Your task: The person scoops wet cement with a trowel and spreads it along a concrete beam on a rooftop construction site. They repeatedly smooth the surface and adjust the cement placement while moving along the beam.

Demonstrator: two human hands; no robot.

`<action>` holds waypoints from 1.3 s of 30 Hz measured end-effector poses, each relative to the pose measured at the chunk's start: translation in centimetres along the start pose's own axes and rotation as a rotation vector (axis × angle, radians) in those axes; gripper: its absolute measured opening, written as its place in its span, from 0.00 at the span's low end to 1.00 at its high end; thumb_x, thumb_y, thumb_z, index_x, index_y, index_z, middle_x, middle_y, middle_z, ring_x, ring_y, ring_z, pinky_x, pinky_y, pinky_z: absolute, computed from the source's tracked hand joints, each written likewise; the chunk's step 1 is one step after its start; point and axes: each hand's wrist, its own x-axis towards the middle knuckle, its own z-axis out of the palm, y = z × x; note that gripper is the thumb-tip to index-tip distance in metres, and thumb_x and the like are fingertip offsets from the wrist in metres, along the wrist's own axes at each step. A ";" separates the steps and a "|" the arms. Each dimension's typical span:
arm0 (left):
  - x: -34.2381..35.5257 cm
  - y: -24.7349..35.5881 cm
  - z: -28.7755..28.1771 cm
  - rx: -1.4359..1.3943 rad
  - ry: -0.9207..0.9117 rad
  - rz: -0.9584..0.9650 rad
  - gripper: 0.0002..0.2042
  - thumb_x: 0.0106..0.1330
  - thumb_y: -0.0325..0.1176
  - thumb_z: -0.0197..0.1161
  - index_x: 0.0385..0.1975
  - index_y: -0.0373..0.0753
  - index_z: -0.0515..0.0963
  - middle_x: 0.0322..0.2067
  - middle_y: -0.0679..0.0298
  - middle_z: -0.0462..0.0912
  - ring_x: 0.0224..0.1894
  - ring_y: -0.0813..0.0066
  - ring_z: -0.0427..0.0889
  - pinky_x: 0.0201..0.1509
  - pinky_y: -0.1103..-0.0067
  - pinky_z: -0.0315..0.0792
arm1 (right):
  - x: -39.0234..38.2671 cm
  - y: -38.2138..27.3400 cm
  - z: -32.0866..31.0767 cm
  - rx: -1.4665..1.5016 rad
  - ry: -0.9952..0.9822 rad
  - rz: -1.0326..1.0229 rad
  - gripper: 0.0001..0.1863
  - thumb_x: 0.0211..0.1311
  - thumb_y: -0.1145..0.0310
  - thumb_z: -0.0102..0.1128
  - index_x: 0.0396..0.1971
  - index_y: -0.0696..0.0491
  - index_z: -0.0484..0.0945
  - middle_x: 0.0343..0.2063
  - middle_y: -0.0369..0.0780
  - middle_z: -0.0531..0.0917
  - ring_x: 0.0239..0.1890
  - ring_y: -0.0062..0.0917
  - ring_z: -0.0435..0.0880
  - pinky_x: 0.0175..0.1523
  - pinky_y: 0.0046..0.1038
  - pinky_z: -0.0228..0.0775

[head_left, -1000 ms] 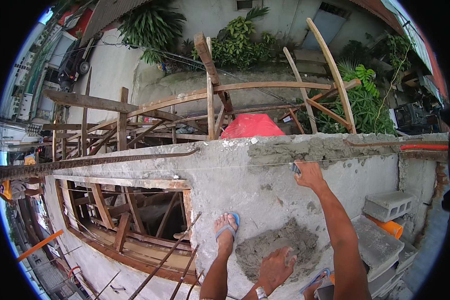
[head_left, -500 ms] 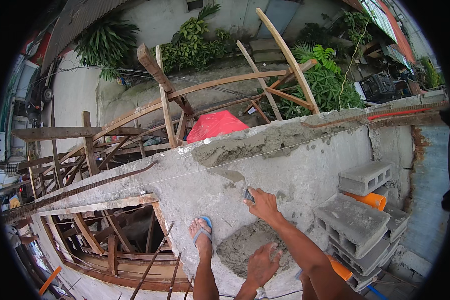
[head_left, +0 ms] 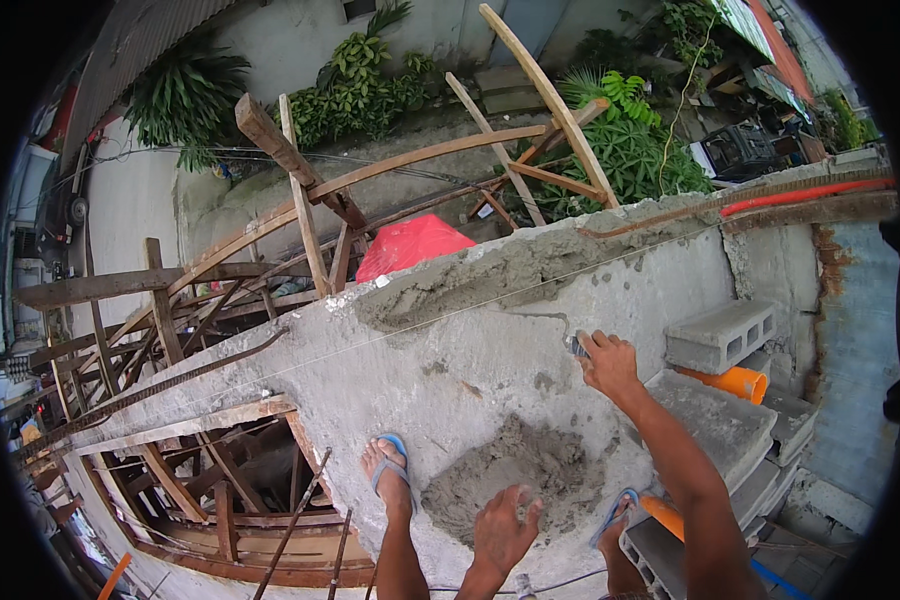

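My right hand (head_left: 608, 364) is closed round the dark handle of a trowel (head_left: 576, 345). Its thin grey blade reaches left over the concrete slab (head_left: 370, 365), just on my side of a strip of wet mortar (head_left: 500, 278) along the far edge. Below it, my left hand (head_left: 506, 532) hovers over or rests on the near side of a mortar heap (head_left: 530, 470); which, I cannot tell. That hand's fingers are spread and it holds nothing. A taut string (head_left: 425, 325) runs slantwise along the mortar strip.
Hollow concrete blocks (head_left: 720, 335) and orange pipes (head_left: 735, 383) are stacked at right. My sandaled feet (head_left: 385, 462) flank the heap. A timber-framed opening (head_left: 220, 480) with upright rebar (head_left: 295, 520) lies at left. Beyond the slab's edge, timber framing (head_left: 430, 160) stands over a drop.
My right hand has carried the trowel to the right and slightly up, away from the heap. The mortar heap shows more fully, and the whole view has shifted slightly.
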 end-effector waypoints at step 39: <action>1.9 1.5 -5.1 -0.337 0.545 0.092 0.06 0.63 0.30 0.62 0.35 0.33 0.79 0.30 0.55 0.81 0.32 0.64 0.80 0.41 0.73 0.72 | 2.0 -21.9 5.7 0.677 -0.026 0.539 0.33 0.50 0.67 0.70 0.56 0.56 0.64 0.40 0.50 0.74 0.38 0.51 0.79 0.39 0.47 0.72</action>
